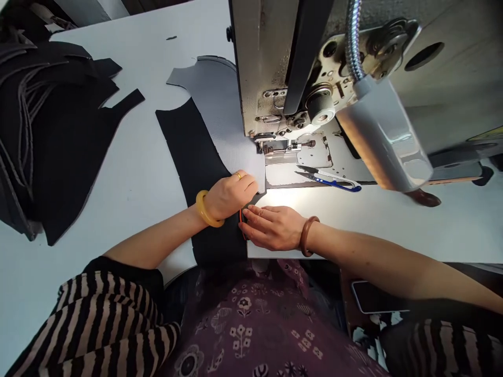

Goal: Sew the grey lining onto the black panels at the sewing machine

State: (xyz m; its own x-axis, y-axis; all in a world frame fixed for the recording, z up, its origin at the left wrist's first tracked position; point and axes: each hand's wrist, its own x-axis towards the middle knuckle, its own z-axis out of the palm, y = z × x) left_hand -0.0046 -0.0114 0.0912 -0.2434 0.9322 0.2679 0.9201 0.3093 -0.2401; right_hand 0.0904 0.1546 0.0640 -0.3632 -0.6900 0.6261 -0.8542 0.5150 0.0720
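A black fabric piece [196, 157] with a grey mesh piece [223, 110] on it lies on the white table, running under the presser foot [275, 148] of a sewing machine [314, 68]. My left hand [230, 196], fingers curled, presses and grips the grey piece's near edge. My right hand [271, 226] lies beside it with fingers stretched flat on the black fabric's edge, next to a small orange strip [241, 217].
Thread snips with blue handles [330, 179] lie on the machine bed right of the needle. A stack of black cut pieces [47, 131] fills the table's left. The machine lamp [385, 136] hangs at the right. A phone [373, 298] rests near my lap.
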